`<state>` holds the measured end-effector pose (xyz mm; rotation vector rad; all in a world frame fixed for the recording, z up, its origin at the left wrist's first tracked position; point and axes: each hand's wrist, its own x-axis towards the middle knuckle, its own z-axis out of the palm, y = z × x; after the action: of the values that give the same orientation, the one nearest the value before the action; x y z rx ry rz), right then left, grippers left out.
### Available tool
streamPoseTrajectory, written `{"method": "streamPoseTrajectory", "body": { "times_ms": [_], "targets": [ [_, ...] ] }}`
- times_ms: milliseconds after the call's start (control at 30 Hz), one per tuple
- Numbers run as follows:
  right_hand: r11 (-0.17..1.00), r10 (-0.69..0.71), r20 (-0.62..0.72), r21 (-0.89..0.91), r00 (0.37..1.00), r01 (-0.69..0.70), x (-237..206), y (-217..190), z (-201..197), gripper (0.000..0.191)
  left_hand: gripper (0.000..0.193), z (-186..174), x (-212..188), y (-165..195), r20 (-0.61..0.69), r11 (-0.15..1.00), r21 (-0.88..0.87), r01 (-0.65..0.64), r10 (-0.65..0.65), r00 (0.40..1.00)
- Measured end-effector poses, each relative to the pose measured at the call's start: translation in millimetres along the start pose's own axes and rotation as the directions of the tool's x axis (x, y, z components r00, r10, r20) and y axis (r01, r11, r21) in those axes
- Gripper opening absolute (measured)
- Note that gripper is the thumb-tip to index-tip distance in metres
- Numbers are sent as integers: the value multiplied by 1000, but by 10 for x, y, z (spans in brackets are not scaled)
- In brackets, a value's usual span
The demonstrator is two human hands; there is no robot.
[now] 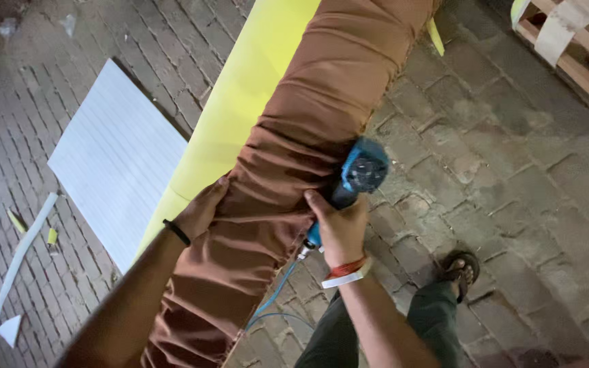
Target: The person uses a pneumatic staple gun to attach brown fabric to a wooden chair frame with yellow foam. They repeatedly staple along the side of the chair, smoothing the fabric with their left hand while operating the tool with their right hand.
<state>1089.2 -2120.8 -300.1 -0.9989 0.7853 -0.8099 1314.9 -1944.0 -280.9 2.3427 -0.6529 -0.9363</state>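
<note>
Brown fabric point(294, 157) wrinkled over yellow foam point(240, 88), pressed by two hands.
Left hand point(202, 208) lies flat and open; right hand point(339, 228) grips a blue air tool point(359, 174) (its nose hidden behind the cloth).

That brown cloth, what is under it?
Under the brown cloth lies a long yellow foam piece, showing along its left edge. How far it runs beneath is hidden. The left hand presses the cloth; the right hand holds a blue tool.
</note>
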Motion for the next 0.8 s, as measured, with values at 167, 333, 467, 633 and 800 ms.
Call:
{"method": "streamPoseTrajectory", "body": {
  "times_ms": [167,333,467,633,800],
  "targets": [
    [921,247,86,288,965,-262,-136,-29,-248,47,64,126,206,262,15,898,-59,-436,438,899],
    [956,257,43,132,965,-261,-145,126,-292,45,74,293,259,763,2,798,401,-449,489,872],
    [924,198,-22,337,980,-179,-2,171,-189,55,81,475,98,1038,71,613,655,-442,532,843],
    [826,298,-26,508,954,-244,52,155,-292,57,84,854,-91,1318,169,413,772,-483,599,783],
    [849,304,-80,474,949,-232,36,393,-431,33,77,1193,-223,1383,128,390,783,-486,663,737]
  ]
}}
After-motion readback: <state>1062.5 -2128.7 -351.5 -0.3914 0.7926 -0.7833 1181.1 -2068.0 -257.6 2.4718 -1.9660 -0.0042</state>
